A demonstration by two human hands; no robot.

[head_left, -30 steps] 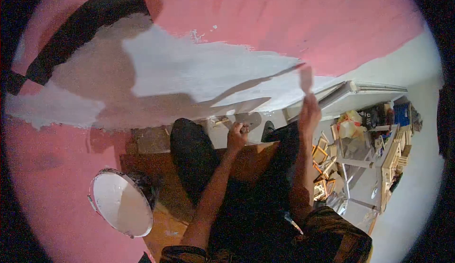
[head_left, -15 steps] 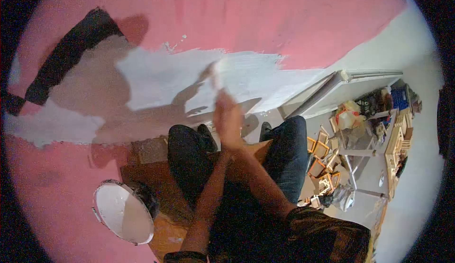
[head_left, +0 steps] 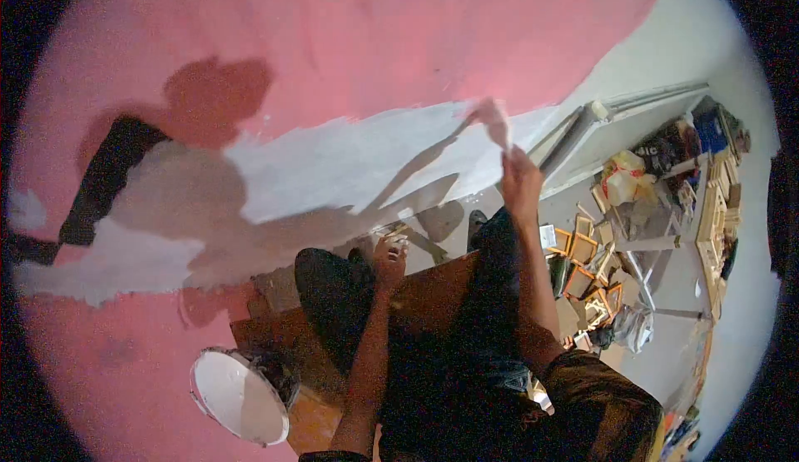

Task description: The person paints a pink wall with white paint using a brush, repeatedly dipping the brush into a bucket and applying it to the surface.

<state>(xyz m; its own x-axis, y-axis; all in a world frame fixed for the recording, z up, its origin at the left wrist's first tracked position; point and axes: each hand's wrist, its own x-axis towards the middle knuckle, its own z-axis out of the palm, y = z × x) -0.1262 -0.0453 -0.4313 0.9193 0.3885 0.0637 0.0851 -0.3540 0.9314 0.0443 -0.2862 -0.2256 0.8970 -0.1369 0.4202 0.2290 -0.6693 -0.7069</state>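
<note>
- Pink covered most of the wall, and a broad white patch of fresh filler or paint ran across its lower part.
- The right hand was raised and closed around the handle of a wide scraper, whose blade was blurred, so its exact angle could not be told.
- The scraper stood just above the right hand, with the blade at the upper right edge of the white patch, where white met pink; whether it touched the wall could not be told. It was probably held so that the flat blade could spread the material thinly.
- The left hand was lower, near the knees, and closed on a second flat tool that lay about level. My judgement is that it served as a small board for carrying material, so it was kept close under the working hand.
- A bucket with white content stood at the lower left on a wooden platform, near the person's legs, apparently for easy reach.
- Far below at the right, wooden frames and other clutter lay on the floor, well apart from both hands.
</note>
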